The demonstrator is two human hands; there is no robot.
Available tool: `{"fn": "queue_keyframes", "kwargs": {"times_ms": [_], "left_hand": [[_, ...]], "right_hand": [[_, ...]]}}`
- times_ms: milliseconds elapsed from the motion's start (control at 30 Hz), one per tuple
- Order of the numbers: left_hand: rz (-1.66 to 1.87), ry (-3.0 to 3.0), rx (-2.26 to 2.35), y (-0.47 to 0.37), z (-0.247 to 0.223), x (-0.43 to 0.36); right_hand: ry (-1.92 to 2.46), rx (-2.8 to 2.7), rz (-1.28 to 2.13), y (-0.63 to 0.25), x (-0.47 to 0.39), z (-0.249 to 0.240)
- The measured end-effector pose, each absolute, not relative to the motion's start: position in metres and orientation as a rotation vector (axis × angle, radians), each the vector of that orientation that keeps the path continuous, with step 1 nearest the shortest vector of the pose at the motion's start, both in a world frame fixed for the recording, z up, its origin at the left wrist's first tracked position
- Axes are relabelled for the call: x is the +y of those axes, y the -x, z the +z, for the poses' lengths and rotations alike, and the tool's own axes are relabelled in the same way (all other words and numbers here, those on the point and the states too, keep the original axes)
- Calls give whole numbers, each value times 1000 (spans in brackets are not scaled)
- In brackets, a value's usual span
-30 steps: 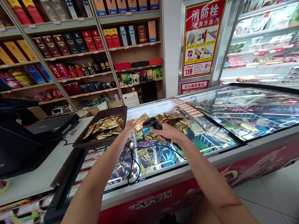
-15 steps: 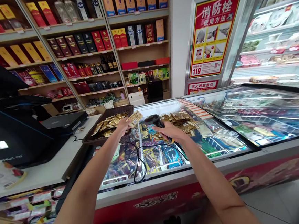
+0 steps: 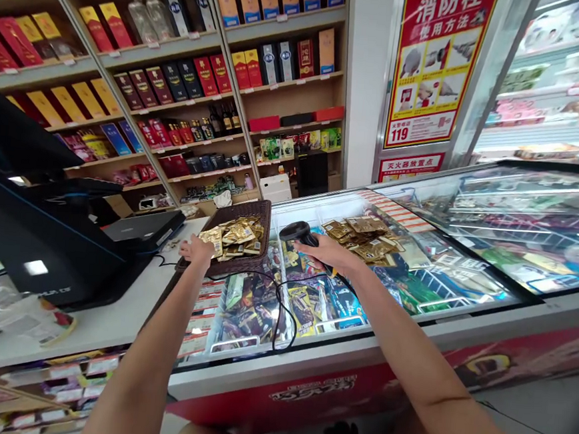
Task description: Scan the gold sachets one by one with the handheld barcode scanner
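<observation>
Over the wicker basket (image 3: 250, 208), my left hand (image 3: 195, 250) seems to release a gold packet (image 3: 211, 235); my right hand (image 3: 327, 252) grips the barcode scanner (image 3: 296, 231), more packets (image 3: 363, 236) unscanned beyond it.

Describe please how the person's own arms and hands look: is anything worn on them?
Both arms are bare from the frame's bottom edge to the fingers. No sleeves, gloves, watch, bracelet or rings are visible on the left hand or the right hand. A bit of pink cloth shows at the bottom right corner, beside the right arm.

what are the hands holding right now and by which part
The right hand grips the black barcode scanner by its handle. The left hand rests among gold packets in the basket; any grasp cannot be told.
</observation>
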State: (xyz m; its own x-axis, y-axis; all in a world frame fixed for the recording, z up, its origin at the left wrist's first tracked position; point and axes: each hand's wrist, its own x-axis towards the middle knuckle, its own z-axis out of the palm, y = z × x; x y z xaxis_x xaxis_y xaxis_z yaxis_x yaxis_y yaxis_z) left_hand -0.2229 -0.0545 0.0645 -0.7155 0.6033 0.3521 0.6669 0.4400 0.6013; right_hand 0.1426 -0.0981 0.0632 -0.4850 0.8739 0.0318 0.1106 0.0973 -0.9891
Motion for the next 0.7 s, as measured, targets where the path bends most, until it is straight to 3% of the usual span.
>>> {"fn": "queue_keyframes", "kwargs": {"times_ms": [433,700], "left_hand": [[-909,2236,-2139,-10,33,25],[-869,2446,-2168,-125,13,67]], "right_hand": [[1255,-1472,1186,-264,-102,60],[1310,-1313,1084,-329,-101,43]]}}
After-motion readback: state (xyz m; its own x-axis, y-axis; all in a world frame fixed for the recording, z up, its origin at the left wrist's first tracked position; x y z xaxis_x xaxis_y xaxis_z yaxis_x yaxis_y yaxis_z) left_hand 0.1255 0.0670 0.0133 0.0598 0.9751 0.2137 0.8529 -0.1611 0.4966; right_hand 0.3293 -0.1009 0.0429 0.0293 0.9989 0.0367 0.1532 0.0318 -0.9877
